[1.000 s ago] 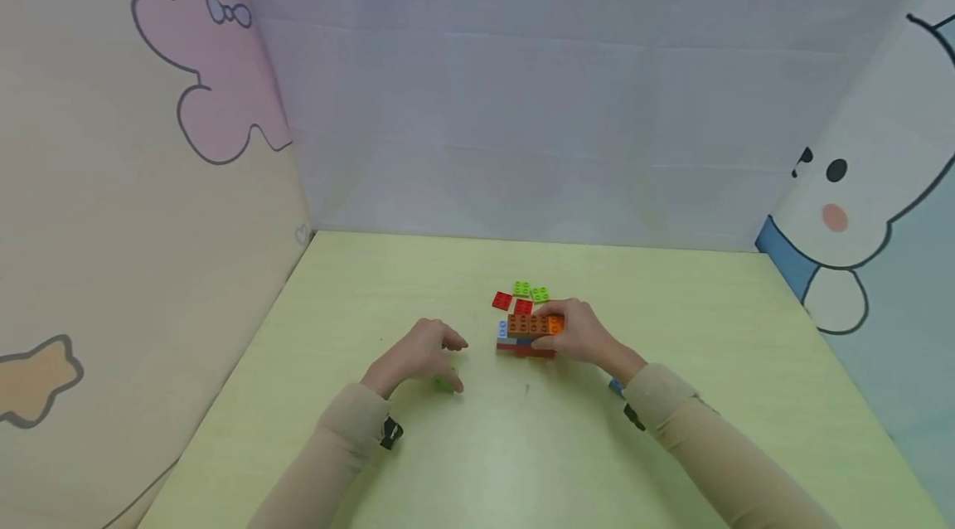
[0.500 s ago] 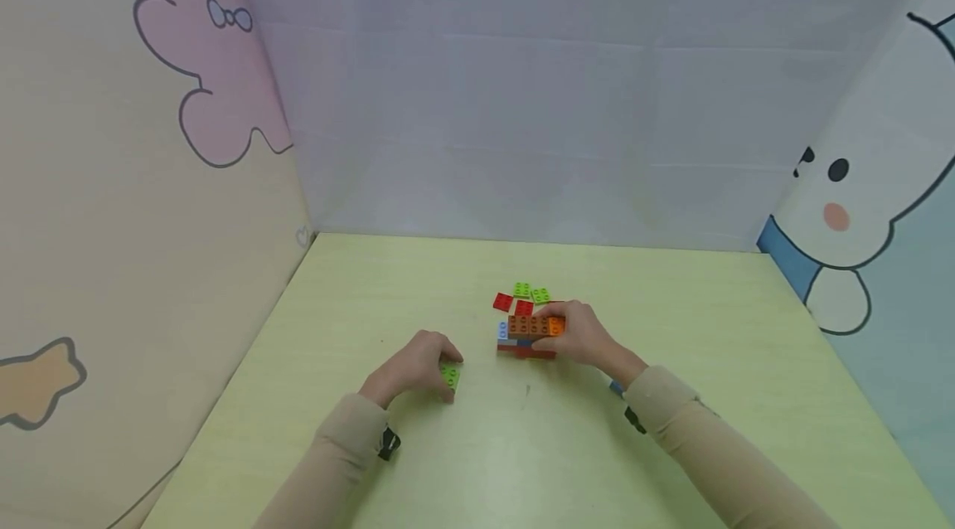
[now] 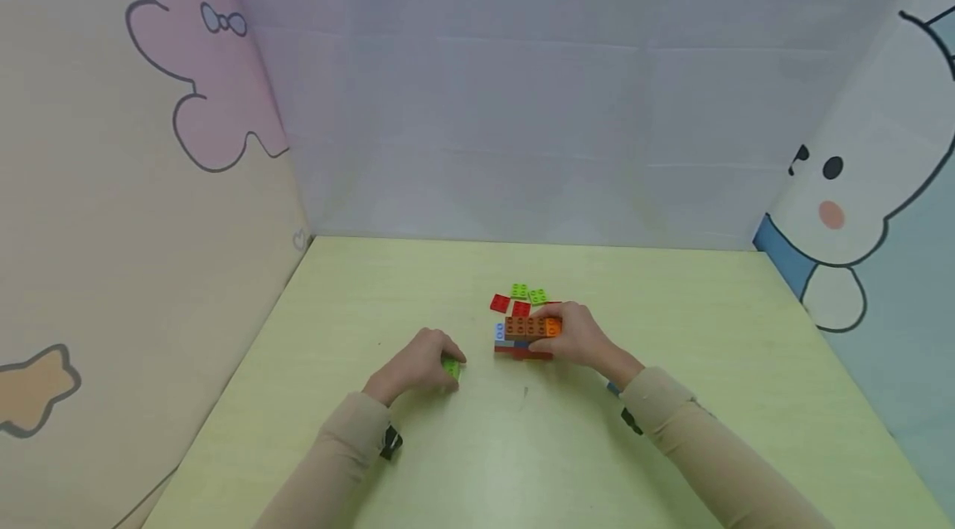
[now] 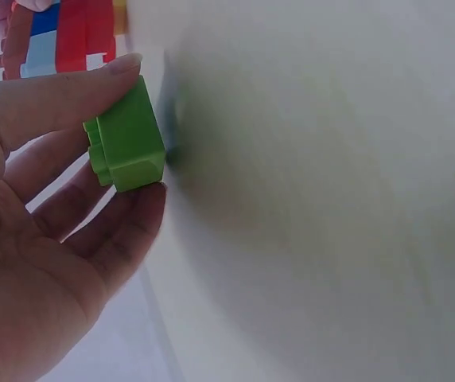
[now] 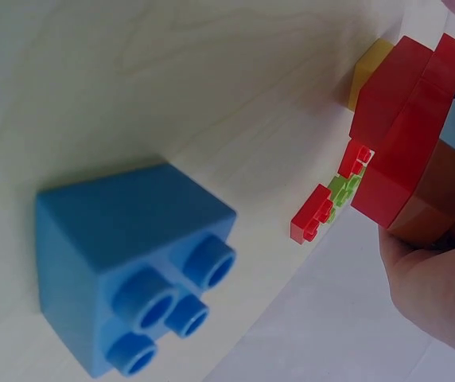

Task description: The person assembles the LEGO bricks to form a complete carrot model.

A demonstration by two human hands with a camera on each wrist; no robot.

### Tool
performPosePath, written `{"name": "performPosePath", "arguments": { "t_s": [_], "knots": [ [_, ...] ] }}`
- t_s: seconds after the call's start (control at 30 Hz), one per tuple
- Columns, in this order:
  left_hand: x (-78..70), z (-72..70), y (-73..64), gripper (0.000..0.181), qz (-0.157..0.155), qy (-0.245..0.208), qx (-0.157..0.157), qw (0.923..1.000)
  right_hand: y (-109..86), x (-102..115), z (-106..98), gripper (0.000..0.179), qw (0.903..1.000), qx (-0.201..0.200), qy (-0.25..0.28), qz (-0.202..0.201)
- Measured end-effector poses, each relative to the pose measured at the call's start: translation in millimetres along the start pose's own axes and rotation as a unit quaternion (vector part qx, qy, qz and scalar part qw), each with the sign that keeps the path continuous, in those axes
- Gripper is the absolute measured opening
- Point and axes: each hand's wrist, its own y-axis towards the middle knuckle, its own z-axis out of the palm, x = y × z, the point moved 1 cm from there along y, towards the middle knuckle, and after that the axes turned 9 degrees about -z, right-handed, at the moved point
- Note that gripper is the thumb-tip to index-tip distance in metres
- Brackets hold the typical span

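Note:
Between the thumb and fingertips of my left hand (image 3: 418, 359) is a light green building brick (image 4: 132, 142), studs facing the palm. Whether that brick touches the table cannot be told. My right hand (image 3: 584, 338) grips the right end of a built block of bricks (image 3: 525, 328) near the table's middle. Brown and orange bricks form its top, light blue and dark blue ones sit below, and red ones lie lower down. A yellow brick (image 5: 371, 73) shows at its underside in the right wrist view. My right fingers hide part of the block.
Behind the block lie loose red bricks (image 3: 500, 303) and two loose green bricks (image 3: 519, 291). A loose blue brick (image 5: 132, 247) lies on the table (image 3: 477, 463) by the right wrist. Cloth-covered walls (image 3: 477, 98) stand at the back and sides.
My left hand has come down around the green brick, and its thumb and fingers have closed in on it. My right hand has kept its grip on the block, nearly still.

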Motion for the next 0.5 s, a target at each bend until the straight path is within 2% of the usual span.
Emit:
{"name": "performPosePath", "arguments": {
  "t_s": [0.13, 0.33, 0.5],
  "knots": [
    [-7.6, -7.5, 3.3, 0.033, 0.006, -0.005, -0.009, 0.9999, -0.2, 0.8, -0.2, 0.043, 1.0000, 0.000, 0.000, 0.001],
    [-20.5, -21.8, 8.9, 0.036, 0.013, -0.002, -0.042, 0.9990, -0.6, 0.8, 0.0, 0.043, 1.0000, -0.001, 0.000, -0.005],
    [-39.3, -33.0, 14.2, 0.037, 0.009, 0.001, -0.062, 0.9980, -0.7, 0.5, 0.3, 0.042, 1.0000, -0.003, -0.003, -0.003]
  ]
}}
